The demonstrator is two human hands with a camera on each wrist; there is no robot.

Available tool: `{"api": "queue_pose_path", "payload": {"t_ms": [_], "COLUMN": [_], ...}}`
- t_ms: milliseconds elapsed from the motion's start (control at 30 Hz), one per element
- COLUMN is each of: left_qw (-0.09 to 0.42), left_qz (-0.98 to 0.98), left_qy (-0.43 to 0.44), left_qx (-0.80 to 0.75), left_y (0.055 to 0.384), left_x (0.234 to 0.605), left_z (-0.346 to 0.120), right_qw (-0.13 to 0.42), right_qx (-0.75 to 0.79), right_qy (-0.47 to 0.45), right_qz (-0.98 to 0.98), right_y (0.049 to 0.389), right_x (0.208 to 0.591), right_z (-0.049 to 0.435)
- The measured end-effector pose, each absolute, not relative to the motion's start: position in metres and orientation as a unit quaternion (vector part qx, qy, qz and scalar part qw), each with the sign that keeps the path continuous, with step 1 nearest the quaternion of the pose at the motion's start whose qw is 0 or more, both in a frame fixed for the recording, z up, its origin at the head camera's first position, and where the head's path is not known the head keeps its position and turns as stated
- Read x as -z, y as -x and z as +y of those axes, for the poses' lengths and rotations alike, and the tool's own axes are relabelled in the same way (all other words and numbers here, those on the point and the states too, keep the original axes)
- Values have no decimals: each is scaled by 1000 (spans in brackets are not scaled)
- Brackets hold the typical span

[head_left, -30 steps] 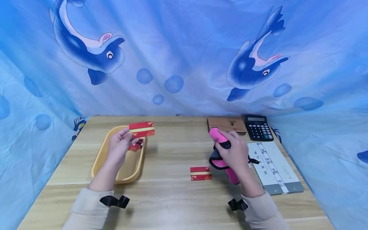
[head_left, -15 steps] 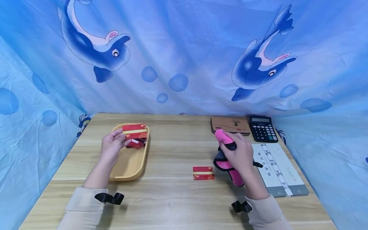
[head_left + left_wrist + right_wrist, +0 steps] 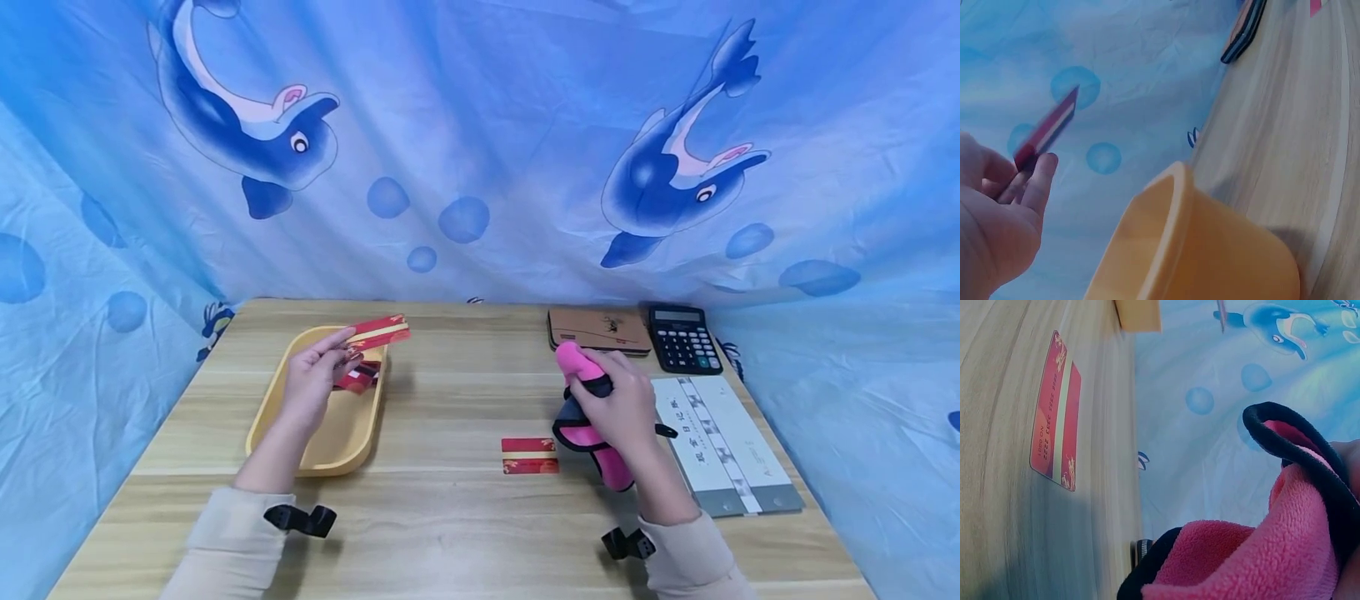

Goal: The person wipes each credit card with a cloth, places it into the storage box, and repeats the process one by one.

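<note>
My left hand (image 3: pixel 309 379) pinches a red plastic card (image 3: pixel 380 332) with a yellow stripe between thumb and fingers, held up over the far end of the yellow tray (image 3: pixel 258 417). In the left wrist view that card (image 3: pixel 1047 130) shows nearly edge-on. More red cards (image 3: pixel 360 377) lie inside the tray. Above the table's right side, my right hand (image 3: pixel 618 398) grips a bunched pink and grey cloth (image 3: pixel 577 435) with black edging. Its fluffy pink side (image 3: pixel 1291 544) fills the lower right wrist view. A second red card (image 3: pixel 530 457) lies flat on the table, left of the cloth.
At the back right are a brown notebook (image 3: pixel 598 329) and a black calculator (image 3: pixel 684 337). A white and grey account book (image 3: pixel 723 446) lies along the right edge. A blue dolphin-print curtain (image 3: pixel 465 150) hangs behind the wooden table (image 3: pixel 442 533).
The left hand first turned its card toward the tray's left, then swung right, and the card now slants upward to the right. The right hand keeps its grip on the cloth, nearly still.
</note>
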State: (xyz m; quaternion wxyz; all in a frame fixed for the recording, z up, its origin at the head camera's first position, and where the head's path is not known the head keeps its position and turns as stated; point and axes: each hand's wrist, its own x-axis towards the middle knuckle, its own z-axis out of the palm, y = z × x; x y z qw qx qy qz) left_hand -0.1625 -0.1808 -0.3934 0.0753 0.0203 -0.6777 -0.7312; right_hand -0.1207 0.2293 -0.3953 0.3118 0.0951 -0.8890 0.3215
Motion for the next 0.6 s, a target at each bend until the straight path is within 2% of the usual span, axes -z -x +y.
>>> {"api": "queue_pose_path", "payload": {"t_ms": [167,600], "left_qw": [94,70], "left_qz": [-669,-669], "left_qy": [0,-34], "left_qx": [737,740], "left_y": [165,169], "left_x": [394,394], "left_z": [-172,-141], "right_qw": [311,326], "right_qx": [-327,-331], "right_qy": [-95,-128], "right_qz": [-887,-876], "right_y": [121,124], "right_x": [393,393], "right_z": [228,220]}}
